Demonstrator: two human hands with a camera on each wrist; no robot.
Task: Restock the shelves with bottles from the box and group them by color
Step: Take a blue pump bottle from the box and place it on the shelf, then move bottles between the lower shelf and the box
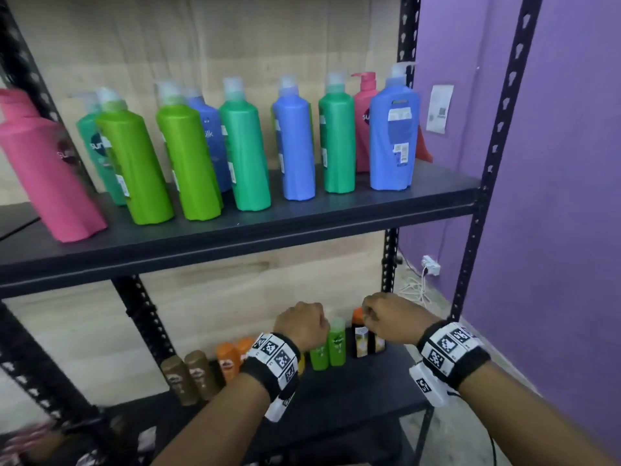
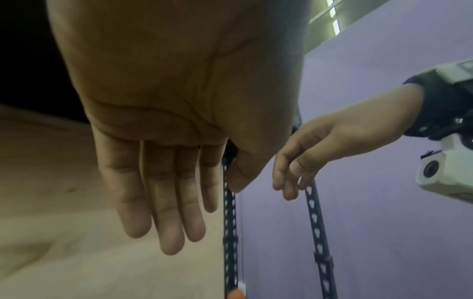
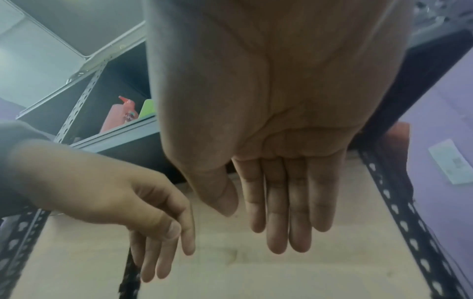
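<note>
Both hands hang side by side over the lower shelf (image 1: 363, 391), fingers pointing down and holding nothing. My left hand (image 1: 302, 322) is above two small green bottles (image 1: 327, 346); its fingers (image 2: 166, 212) are straight. My right hand (image 1: 389, 317) hovers over dark bottles with orange caps (image 1: 364, 338); its fingers (image 3: 286, 212) are straight too. Small orange bottles (image 1: 232, 356) and brown bottles (image 1: 188, 378) stand further left on that shelf. The upper shelf (image 1: 268, 227) carries large pump bottles in mixed order: pink (image 1: 47, 169), lime green (image 1: 134, 163), teal green (image 1: 245, 153), blue (image 1: 294, 146).
Black perforated uprights (image 1: 497, 156) frame the rack, with a purple wall (image 1: 554, 196) at the right. A white power strip and cables (image 1: 430, 265) lie on the floor by the wall. A paper label (image 1: 440, 107) is stuck on the wall. Blurred items lie at the bottom left (image 1: 30, 442).
</note>
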